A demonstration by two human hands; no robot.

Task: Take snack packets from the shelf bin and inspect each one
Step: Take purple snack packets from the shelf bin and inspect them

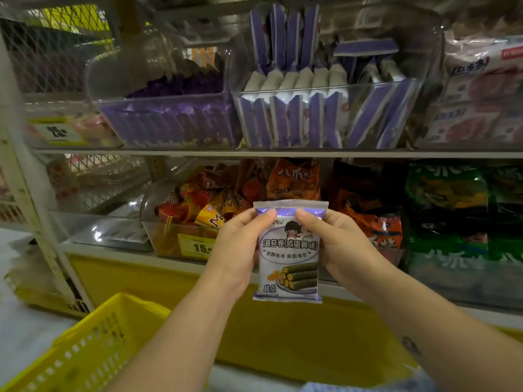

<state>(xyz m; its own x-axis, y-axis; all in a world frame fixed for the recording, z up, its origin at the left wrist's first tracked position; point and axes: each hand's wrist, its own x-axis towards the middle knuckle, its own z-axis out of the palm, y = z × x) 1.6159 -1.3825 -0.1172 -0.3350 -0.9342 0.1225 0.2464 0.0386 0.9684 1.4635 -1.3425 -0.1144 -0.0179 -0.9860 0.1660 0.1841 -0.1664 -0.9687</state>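
A white and purple snack packet (289,258) with green seaweed rolls printed on it is held upright in front of the lower shelf, its printed face toward me. My left hand (240,244) pinches its left side, thumb near the top seal. My right hand (336,241) grips its right side, thumb on the top front. On the upper shelf stands the clear bin (325,120) packed with several matching purple and white packets.
A second clear bin (169,123) of darker purple packets stands to the left of it. The lower shelf holds bins of orange (215,205), dark red (368,210) and green packets (452,216). A yellow basket (85,349) sits at bottom left. Yellow price tags hang on bin fronts.
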